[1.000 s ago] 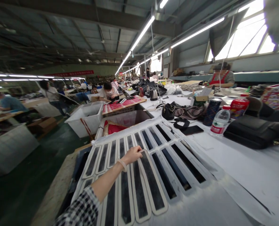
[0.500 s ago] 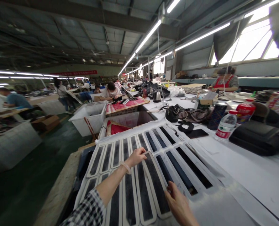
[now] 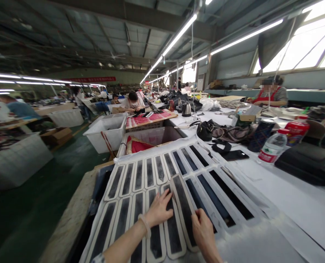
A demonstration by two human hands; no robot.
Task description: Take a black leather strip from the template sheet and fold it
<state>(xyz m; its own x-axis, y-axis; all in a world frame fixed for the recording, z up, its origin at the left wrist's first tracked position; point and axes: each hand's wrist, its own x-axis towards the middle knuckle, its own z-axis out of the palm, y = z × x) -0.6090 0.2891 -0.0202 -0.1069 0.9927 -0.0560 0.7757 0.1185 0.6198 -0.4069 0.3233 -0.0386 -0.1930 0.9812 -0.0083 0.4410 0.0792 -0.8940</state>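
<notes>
Dark strip with white border: lies skewed over row of like strips on tabletop. Left hand flat, fingers spread, pressing neighbouring strip. Right hand fingers loosely curled at skewed strip's near edge, gripping nothing. Step looks like aligning; next move calls for straightening it into its slot.

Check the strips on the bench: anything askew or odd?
One strip lies slanted across its neighbours instead of parallel in the rows of strips. The right hand rests on its near end; the left hand lies flat on the strip beside it. No damage shows.
</notes>
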